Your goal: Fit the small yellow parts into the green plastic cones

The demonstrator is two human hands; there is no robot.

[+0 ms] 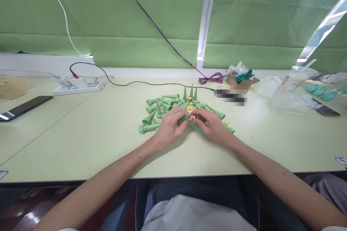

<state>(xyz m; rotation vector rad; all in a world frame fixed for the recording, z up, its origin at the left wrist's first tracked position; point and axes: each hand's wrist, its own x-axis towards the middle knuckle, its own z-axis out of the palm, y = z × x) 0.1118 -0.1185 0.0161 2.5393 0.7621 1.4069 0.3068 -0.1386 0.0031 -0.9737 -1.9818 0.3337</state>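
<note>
A heap of several green plastic cone spikes lies in the middle of the pale table, with small yellow bits scattered among them. My left hand is closed round one green cone, holding it at the near edge of the heap. My right hand meets it from the right, fingers pinched together at the tip of that same cone; whether it holds one of the small bits I cannot make out.
A white power strip with cables sits at the back left, a dark phone further left. At the back right are a small cardboard box, clear plastic bags, a plastic cup and teal pieces.
</note>
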